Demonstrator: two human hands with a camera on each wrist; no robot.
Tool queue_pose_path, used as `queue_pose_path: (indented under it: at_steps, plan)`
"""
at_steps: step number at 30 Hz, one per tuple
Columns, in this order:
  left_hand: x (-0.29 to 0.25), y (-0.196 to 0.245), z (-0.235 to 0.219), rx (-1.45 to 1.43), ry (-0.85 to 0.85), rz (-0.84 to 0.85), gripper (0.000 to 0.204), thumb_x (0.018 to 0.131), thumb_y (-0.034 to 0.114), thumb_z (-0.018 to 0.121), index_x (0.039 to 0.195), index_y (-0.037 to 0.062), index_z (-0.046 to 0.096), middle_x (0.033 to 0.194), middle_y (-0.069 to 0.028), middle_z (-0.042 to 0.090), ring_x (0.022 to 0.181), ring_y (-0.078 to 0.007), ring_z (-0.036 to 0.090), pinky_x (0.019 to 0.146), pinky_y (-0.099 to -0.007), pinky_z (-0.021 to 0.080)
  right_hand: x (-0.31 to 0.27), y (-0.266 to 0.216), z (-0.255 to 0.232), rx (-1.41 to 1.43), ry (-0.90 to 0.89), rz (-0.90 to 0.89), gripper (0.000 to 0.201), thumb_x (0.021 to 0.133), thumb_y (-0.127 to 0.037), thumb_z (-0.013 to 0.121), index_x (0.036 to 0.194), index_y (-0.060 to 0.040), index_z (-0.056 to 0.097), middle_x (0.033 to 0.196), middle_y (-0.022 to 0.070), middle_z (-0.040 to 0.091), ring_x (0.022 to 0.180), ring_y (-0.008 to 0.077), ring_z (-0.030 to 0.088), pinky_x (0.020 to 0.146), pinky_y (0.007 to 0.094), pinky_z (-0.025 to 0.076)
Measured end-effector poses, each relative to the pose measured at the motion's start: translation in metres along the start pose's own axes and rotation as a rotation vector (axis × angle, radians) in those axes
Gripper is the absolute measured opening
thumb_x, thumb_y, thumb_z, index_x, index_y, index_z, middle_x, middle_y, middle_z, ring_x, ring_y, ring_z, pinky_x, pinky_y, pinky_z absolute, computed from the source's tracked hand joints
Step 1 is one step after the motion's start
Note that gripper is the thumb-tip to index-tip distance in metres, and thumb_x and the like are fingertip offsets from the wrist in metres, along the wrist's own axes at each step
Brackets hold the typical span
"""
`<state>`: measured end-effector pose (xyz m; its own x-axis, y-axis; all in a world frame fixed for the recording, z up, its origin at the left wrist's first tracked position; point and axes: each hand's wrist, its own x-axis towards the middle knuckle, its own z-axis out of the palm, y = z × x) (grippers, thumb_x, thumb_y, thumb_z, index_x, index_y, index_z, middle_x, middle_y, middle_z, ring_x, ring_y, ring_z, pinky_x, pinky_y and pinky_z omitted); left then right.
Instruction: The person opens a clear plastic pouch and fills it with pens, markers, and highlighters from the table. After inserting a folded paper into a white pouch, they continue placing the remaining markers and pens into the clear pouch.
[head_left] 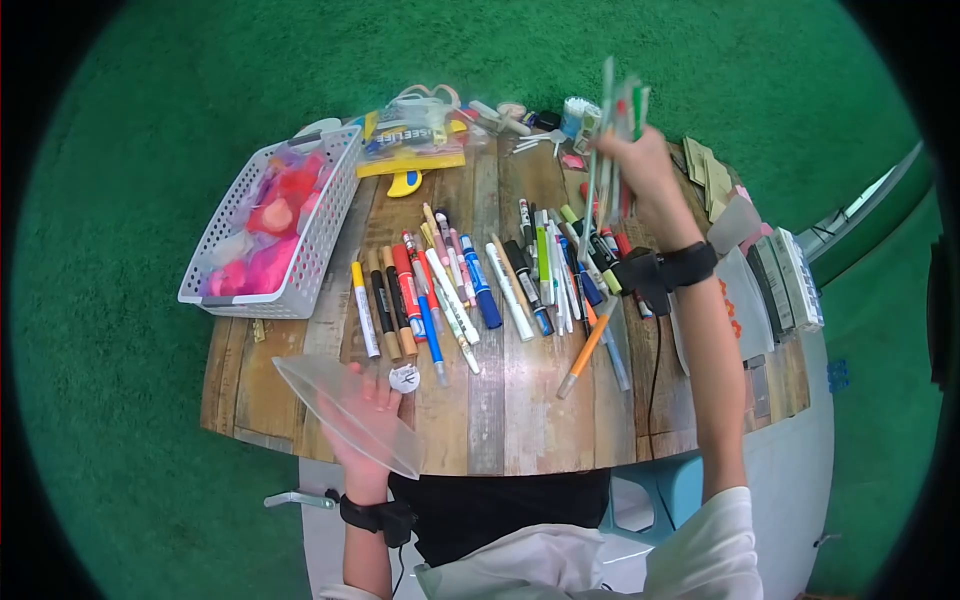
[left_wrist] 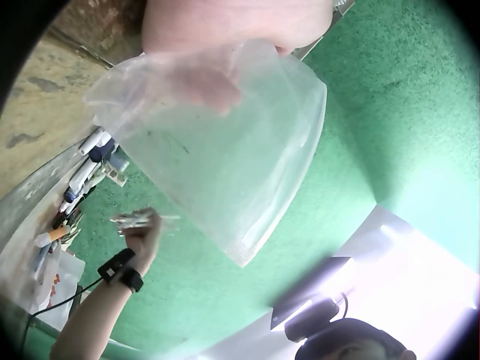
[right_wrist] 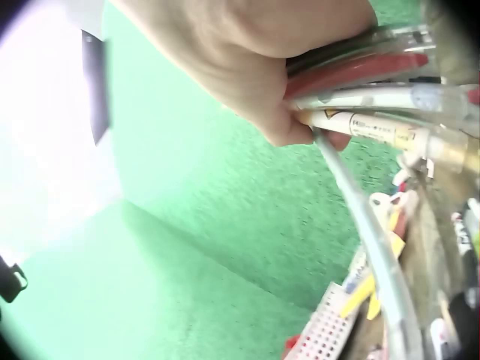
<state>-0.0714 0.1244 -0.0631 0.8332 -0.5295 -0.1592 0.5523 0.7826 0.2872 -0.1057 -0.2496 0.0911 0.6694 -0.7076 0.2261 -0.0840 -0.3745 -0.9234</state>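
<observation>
In the head view, my left hand (head_left: 365, 425) holds a clear plastic bag (head_left: 318, 392) over the near left table edge, its fingertips showing past the film. The left wrist view shows fingers (left_wrist: 206, 90) behind the cloudy bag (left_wrist: 225, 165). My right hand (head_left: 645, 175) is raised over the far right side, gripping a blurred bundle of pens (head_left: 622, 115). Up close in the right wrist view, the hand (right_wrist: 277, 60) pinches several pens (right_wrist: 375, 129) with clear plastic around them, and a long pale strip (right_wrist: 367, 225) hangs down. Some fingers are hidden.
Many markers (head_left: 480, 285) lie in rows across the wooden table (head_left: 480, 430). A white basket (head_left: 335, 215) of pink and red items stands left, beside a yellow-edged bag (head_left: 410, 165). A round white sticker (head_left: 404, 378) is near my left fingertips. Boxes (head_left: 795, 275) stand right.
</observation>
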Motion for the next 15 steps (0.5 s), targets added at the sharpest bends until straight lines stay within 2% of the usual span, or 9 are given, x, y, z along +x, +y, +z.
queue_pose_path:
  at_steps: [2,3,5,7,9,11,13,15]
  plan:
    - [0.001,-0.001,0.001,0.02,0.017,-0.001,0.043,0.096,0.045,0.045,0.111,0.0043,0.049,0.074,-0.0039,0.036,0.068,-0.0157,0.033,0.066,-0.0305,0.03,-0.008,-0.018,-0.009,0.235,0.046,-0.107,0.025,0.077,-0.013,0.067,0.095,0.003,0.061,0.077,0.007,0.062,0.062,0.0145,0.061,0.057,0.0297,0.051]
    - [0.003,0.0,0.0,0.012,0.014,0.002,0.043,0.096,0.044,0.045,0.111,0.0039,0.05,0.074,-0.0039,0.036,0.067,-0.0157,0.033,0.065,-0.0303,0.03,-0.012,-0.022,-0.011,0.243,0.054,-0.104,0.025,0.077,-0.013,0.067,0.095,0.003,0.061,0.077,0.007,0.062,0.062,0.0145,0.061,0.057,0.0297,0.051]
    - [0.003,0.0,0.0,0.016,0.012,0.005,0.044,0.096,0.044,0.045,0.111,0.0035,0.05,0.074,-0.004,0.036,0.067,-0.0157,0.033,0.065,-0.0301,0.03,-0.02,-0.027,-0.01,0.288,0.082,-0.135,0.02,0.075,-0.015,0.069,0.085,0.0014,0.064,0.076,0.0057,0.063,0.059,0.0115,0.057,0.057,0.0266,0.045]
    - [0.003,0.001,0.0,-0.011,-0.018,-0.003,0.043,0.096,0.044,0.045,0.11,0.003,0.05,0.074,-0.0039,0.036,0.067,-0.0156,0.032,0.064,-0.0297,0.03,-0.034,-0.026,-0.008,0.267,0.085,-0.161,0.021,0.075,-0.017,0.07,0.084,0.0011,0.063,0.073,0.004,0.061,0.057,0.0103,0.056,0.055,0.0256,0.044]
    - [0.003,0.001,-0.001,-0.008,-0.019,-0.009,0.043,0.097,0.043,0.044,0.11,0.0029,0.051,0.074,-0.0038,0.036,0.067,-0.0155,0.032,0.063,-0.0295,0.03,-0.051,-0.022,-0.009,0.209,-0.015,-0.104,0.022,0.076,-0.018,0.069,0.083,0.0011,0.063,0.069,0.0018,0.059,0.057,0.0093,0.053,0.054,0.0261,0.042]
    - [0.003,0.002,-0.002,-0.002,-0.014,-0.004,0.043,0.097,0.043,0.044,0.109,0.0028,0.051,0.074,-0.0038,0.035,0.066,-0.0155,0.032,0.063,-0.0293,0.029,-0.078,-0.014,-0.007,-0.042,0.035,-0.236,0.023,0.078,-0.019,0.067,0.085,0.002,0.061,0.066,0.0007,0.054,0.06,0.0083,0.051,0.055,0.0272,0.042]
    - [0.004,0.001,-0.002,0.003,-0.003,0.004,0.043,0.097,0.043,0.044,0.108,0.0027,0.051,0.073,-0.0037,0.035,0.066,-0.0154,0.031,0.062,-0.0293,0.029,-0.1,-0.009,-0.001,-0.079,0.059,-0.414,0.023,0.074,-0.011,0.07,0.091,0.0009,0.061,0.072,0.0043,0.058,0.064,0.0137,0.057,0.058,0.0295,0.045]
    - [0.005,0.001,-0.001,0.0,-0.002,0.004,0.043,0.097,0.043,0.044,0.108,0.0025,0.051,0.073,-0.0036,0.035,0.066,-0.0153,0.031,0.062,-0.0293,0.029,-0.107,0.006,0.004,-0.207,0.019,-0.796,0.034,0.066,-0.005,0.075,0.097,-0.0014,0.06,0.081,0.0092,0.062,0.07,0.0239,0.063,0.062,0.0325,0.048]
